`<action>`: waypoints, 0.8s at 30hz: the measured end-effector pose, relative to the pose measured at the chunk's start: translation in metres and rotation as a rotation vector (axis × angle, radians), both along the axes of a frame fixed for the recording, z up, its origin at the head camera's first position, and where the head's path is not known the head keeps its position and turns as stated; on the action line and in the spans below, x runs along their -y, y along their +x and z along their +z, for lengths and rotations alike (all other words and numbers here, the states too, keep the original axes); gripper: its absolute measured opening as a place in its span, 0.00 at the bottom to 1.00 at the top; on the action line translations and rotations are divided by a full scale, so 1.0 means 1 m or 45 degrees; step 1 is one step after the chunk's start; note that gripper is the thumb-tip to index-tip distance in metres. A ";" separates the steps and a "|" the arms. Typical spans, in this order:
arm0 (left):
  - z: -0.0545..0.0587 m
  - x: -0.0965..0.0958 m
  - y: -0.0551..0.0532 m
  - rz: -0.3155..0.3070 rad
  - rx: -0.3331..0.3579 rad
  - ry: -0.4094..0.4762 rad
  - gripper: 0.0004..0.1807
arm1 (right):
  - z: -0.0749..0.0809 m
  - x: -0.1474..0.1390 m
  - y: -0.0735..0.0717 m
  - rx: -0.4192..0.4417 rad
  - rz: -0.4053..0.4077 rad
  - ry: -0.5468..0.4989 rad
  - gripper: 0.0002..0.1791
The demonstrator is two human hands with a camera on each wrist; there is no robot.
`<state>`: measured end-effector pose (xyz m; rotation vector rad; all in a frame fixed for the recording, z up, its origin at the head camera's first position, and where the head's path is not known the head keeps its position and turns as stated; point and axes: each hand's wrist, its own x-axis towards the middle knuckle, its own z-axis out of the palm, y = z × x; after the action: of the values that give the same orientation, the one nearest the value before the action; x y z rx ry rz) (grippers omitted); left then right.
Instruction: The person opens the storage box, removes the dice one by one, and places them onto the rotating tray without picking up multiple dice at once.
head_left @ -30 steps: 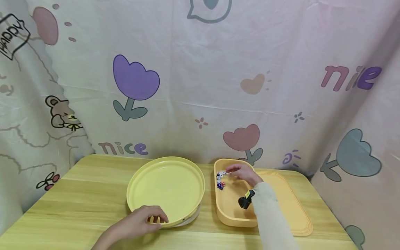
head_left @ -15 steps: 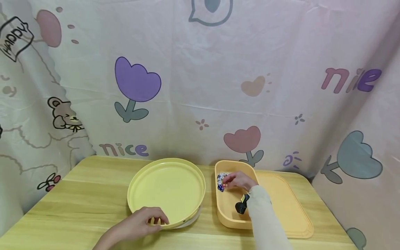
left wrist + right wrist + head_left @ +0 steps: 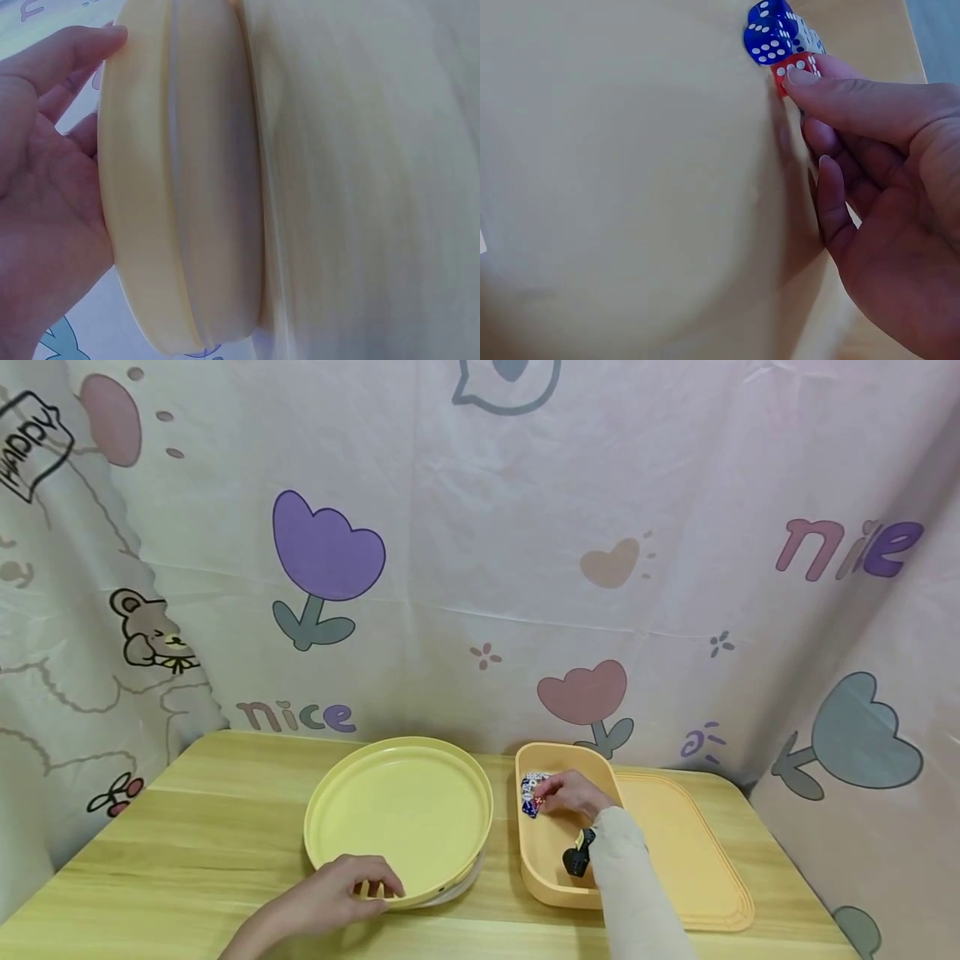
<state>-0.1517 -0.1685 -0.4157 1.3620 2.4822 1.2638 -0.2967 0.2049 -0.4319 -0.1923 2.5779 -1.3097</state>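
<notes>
In the head view, my left hand (image 3: pixel 352 891) holds the near rim of a round yellow tray (image 3: pixel 405 810), fingers curled over the edge. The left wrist view shows the tray's yellow side wall (image 3: pixel 136 172) against the palm, with a cream layer below it. My right hand (image 3: pixel 573 795) reaches into an orange rectangular box (image 3: pixel 543 856). Seen from the right wrist, its thumb and index finger pinch a red die (image 3: pixel 782 73) with white dots. Blue dice (image 3: pixel 769 37) touch the red one, and white dice (image 3: pixel 537 776) lie beyond, partly hidden.
A flat orange lid (image 3: pixel 690 852) lies on the wooden table (image 3: pixel 180 835), right of the box and partly behind the right sleeve. A black camera (image 3: pixel 577 858) sits at the right wrist. A printed curtain (image 3: pixel 465 527) hangs behind the table.
My right hand has moved from the white dice at the far end of the box toward me, down to the red die. The left hand stays at the tray's rim.
</notes>
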 end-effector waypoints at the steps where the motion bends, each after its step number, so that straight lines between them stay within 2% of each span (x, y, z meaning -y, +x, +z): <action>1: 0.000 0.000 0.000 -0.001 -0.004 0.004 0.08 | 0.000 0.000 0.000 -0.004 0.004 0.000 0.09; 10: 0.000 0.000 0.000 0.022 -0.009 -0.009 0.09 | -0.001 -0.006 0.001 -0.028 0.048 -0.125 0.10; 14: -0.001 0.000 0.000 0.015 -0.005 0.000 0.10 | 0.005 -0.007 0.003 -0.065 0.039 -0.107 0.09; 17: -0.001 0.000 0.000 0.010 -0.004 0.008 0.11 | 0.015 -0.006 0.005 -0.149 -0.014 -0.069 0.08; 21: -0.002 0.000 0.000 0.024 -0.005 0.006 0.11 | 0.037 -0.003 0.008 -0.283 -0.073 -0.100 0.07; 24: -0.002 0.000 0.000 0.029 -0.003 0.008 0.11 | 0.053 -0.001 0.012 -0.323 -0.074 -0.117 0.06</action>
<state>-0.1516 -0.1682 -0.4180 1.3415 2.5046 1.2759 -0.2848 0.2061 -0.3793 -0.3218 2.7502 -1.5154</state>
